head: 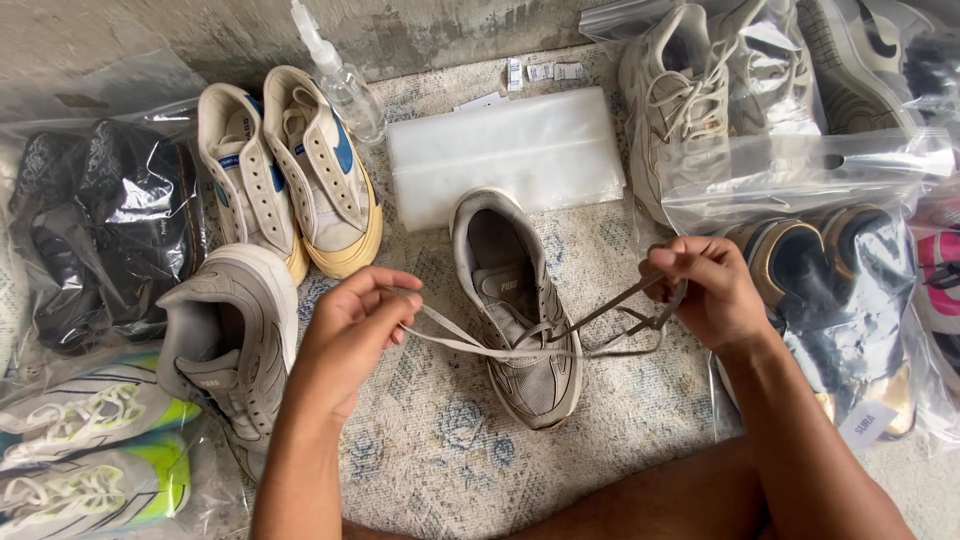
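Left hand (350, 325): fingers pinched on one end of the grey lace (470, 345), pulled out to the left, w/ thumb on top.
Grey shoe (515, 300): sits in the middle on the patterned rug (430, 440), toe toward the person, between both hands. Lace runs thru its lower holes.
Right hand (705, 290): fingers closed on the other lace end, pulled out to the right.
How to do it well: prob. best to pull both ends the same amt so they match, keep the lace flat, not twisted, and hold the shoe steady.
Nearby, L to R: bagged black shoes (100, 230), second grey shoe (230, 340), white-and-blue pair (290, 170), spray bottle (340, 75), stack of clear bags (505, 150), bagged shoes at right (820, 270).
Hard to see: lace tips hide inside the fists. Can't tell how many holes are laced. Green shoes (90, 450) are cut off at the left edge; bag shine blurs the right ones.
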